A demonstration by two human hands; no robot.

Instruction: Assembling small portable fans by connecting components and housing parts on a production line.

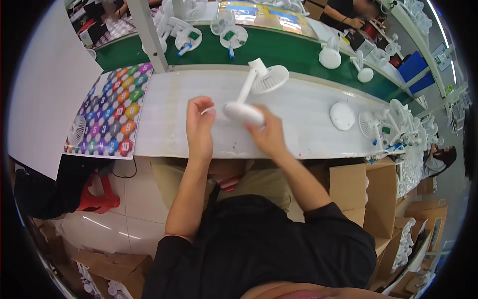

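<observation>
Here, in the head view, a person in a black top leans over a long white worktable [298, 129], both bare forearms reaching up from the lower edge. The right hand [269, 134] grips the rounded base of a small white plastic desk fan [247, 102], fingers wrapped under it, holding the fan tipped on its side just above the worktable near its middle. The fan's slim stem slants up and away to a round grilled head that points toward the far edge of the worktable. The left hand [199, 124] sits just left of the fan's base, fingers curled and loosely closed; motion blur hides whether they pinch anything or touch the base.

At the left end of the worktable lies a printed sheet of many-coloured hexagons [112, 112]. Toward the right end of the worktable lies a loose round white disc [342, 115], and past it stands a cluster of more white fans [393, 124]. Beyond the far edge of the worktable runs a green conveyor belt [279, 47] carrying further white fan parts. Below the near edge of the worktable, at right, stand open brown cardboard boxes [363, 194].
</observation>
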